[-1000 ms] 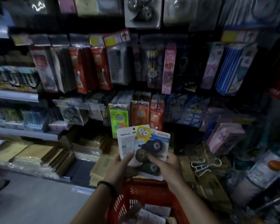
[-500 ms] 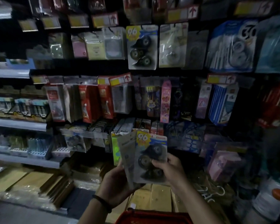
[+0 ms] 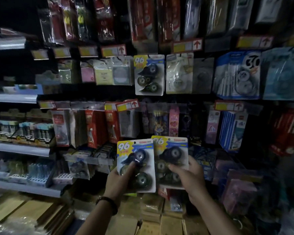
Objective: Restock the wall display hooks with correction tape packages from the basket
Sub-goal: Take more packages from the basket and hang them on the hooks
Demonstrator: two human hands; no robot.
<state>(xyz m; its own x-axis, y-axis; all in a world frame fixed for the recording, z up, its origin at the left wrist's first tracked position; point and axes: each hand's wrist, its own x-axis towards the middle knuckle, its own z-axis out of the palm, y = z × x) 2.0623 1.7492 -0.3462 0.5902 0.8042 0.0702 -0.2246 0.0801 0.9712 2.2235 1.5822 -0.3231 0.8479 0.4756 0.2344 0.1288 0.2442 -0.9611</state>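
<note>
A package point(image 3: 136, 165) in each of the hands point(image 3: 188, 177)

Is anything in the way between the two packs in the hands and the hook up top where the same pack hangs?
Nothing visible blocks the way. The left pack and right pack are held in open air in front of the display. The matching hanging pack is straight above, and the rows of goods between sit back on their own hooks.

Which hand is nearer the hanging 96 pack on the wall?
Right. The right hand is below the hanging pack, slightly right; the left hand is lower and further left.
</note>
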